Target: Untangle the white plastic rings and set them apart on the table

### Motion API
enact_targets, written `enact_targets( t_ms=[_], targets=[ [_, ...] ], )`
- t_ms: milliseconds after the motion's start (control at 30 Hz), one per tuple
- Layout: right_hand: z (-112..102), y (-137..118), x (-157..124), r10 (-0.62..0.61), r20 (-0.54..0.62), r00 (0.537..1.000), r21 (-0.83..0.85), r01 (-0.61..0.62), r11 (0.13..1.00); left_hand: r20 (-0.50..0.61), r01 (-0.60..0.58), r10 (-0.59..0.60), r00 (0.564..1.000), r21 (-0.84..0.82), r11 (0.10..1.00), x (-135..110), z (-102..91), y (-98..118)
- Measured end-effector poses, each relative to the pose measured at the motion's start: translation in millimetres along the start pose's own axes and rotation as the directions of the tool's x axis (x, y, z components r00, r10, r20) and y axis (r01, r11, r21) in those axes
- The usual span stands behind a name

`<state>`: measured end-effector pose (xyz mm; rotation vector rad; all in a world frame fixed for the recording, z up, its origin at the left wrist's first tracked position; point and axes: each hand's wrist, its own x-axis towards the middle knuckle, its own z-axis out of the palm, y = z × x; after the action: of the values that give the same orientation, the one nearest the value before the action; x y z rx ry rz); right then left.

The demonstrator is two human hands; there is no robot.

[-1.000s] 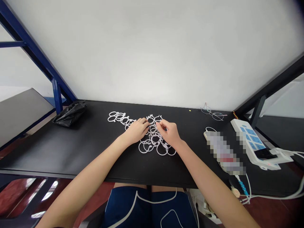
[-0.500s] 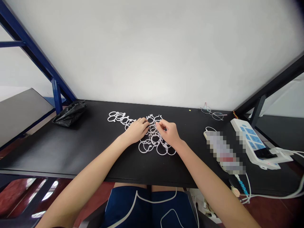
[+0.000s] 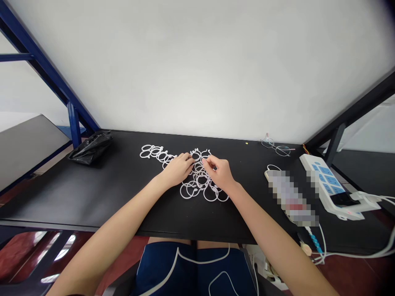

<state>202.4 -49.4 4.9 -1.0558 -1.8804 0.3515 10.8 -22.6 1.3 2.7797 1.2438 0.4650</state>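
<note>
Several white plastic rings (image 3: 197, 187) lie in a loose heap on the black table (image 3: 123, 197), with a linked row of rings (image 3: 154, 152) trailing to the back left. My left hand (image 3: 178, 168) rests on the heap's left side, fingers curled and pinching a ring. My right hand (image 3: 219, 172) sits on the heap's right side, its fingertips pinched on a ring too. The two hands almost meet over the middle of the heap.
A crumpled black plastic bag (image 3: 91, 148) lies at the table's back left. Wire-framed glasses (image 3: 276, 147) rest at the back right. A blurred device (image 3: 291, 197) and a white power strip (image 3: 331, 187) with cables occupy the right side. Blue steel framing (image 3: 72, 123) stands at left.
</note>
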Motion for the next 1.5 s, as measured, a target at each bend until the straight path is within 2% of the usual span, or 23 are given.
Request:
enact_targets(
  t_ms=[1200, 1300, 1500],
  targets=[
    [-0.8, -0.3, 0.3, 0.0, -0.001, 1.0, 0.0, 0.0, 1.0, 0.034, -0.01, 0.01, 0.999, 0.008, 1.0, 2.1, -0.5, 1.3],
    [-1.2, -0.8, 0.0, -0.007, 0.0, 1.0, -0.006, 0.007, 1.0, 0.01, -0.012, 0.012, 1.0, -0.007, 1.0, 1.9, -0.2, 1.5],
    [-1.2, -0.4, 0.4, -0.01, -0.004, 1.0, 0.003, 0.01, 1.0, -0.125, 0.065, -0.065, 0.99, -0.005, 0.998, 1.1, -0.3, 1.1]
  ],
)
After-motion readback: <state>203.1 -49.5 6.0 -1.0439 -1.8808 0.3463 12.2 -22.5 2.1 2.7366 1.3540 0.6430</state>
